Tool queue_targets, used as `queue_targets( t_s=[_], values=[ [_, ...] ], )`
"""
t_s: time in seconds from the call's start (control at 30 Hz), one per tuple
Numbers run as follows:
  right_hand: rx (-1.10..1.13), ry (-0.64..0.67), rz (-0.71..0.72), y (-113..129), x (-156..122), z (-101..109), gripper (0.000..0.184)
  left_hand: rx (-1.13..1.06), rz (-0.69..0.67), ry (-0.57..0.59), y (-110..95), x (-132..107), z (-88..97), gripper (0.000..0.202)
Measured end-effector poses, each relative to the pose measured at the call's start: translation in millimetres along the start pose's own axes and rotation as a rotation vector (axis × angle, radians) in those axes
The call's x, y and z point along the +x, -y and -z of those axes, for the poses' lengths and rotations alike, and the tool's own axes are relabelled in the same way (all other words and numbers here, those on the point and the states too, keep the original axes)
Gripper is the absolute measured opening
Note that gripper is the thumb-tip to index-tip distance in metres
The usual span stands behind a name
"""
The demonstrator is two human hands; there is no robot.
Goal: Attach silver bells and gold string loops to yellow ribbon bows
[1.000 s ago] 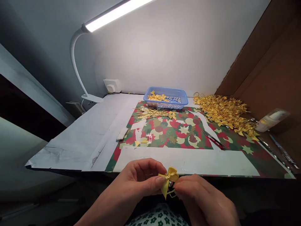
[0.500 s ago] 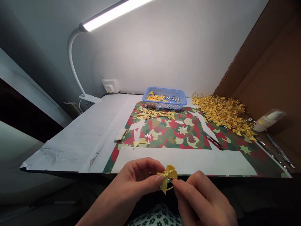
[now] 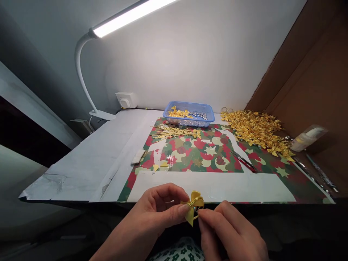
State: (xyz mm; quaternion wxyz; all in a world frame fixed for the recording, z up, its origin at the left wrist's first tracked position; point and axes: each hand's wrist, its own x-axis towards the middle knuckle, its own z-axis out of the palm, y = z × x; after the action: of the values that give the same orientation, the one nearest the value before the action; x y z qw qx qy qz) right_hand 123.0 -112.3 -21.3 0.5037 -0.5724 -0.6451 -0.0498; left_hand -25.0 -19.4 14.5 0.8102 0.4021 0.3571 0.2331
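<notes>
In front of the table's near edge, my left hand [image 3: 163, 210] pinches a yellow ribbon bow [image 3: 195, 197] between thumb and forefinger. A loop of gold cord curves out from the bow on its right side. Something small and silvery shows at the bow's middle, partly hidden by ribbon and fingers. My right hand [image 3: 228, 228] is closed, its thumb and forefinger pinched together at the right of the bow, by the cord loop. The fingertips cover what they grip; it looks like the gold cord, but I cannot make it out.
A blue basket [image 3: 209, 108] holds yellow bows and silver beads. Gold cords [image 3: 171, 132] lie before it. Finished-looking bows are heaped [image 3: 252, 127] at right, near a pump bottle [image 3: 307, 139]. Tweezers [image 3: 244, 161] rest on the patterned paper [image 3: 201, 156]. A lamp [image 3: 84, 72] stands left.
The bow is turned slightly in my left fingers, and more of the cord loop shows on its right. My right hand has shifted a little left and down. The view has moved slightly.
</notes>
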Motion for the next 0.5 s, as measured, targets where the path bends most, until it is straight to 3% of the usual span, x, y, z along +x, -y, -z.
queue_targets(
  t_s=[0.27, 0.5],
  values=[
    [0.2, 0.026, -0.106, -3.8, -5.0, -6.0, 0.015, -0.187, 0.071, 0.077, -0.6, -1.2, 0.9, 0.011],
    [0.269, 0.047, -0.164, -6.3, -7.6, -9.0, 0.018, -0.217, 0.112, 0.089, -1.1, -0.5, 2.3, 0.01]
  ],
)
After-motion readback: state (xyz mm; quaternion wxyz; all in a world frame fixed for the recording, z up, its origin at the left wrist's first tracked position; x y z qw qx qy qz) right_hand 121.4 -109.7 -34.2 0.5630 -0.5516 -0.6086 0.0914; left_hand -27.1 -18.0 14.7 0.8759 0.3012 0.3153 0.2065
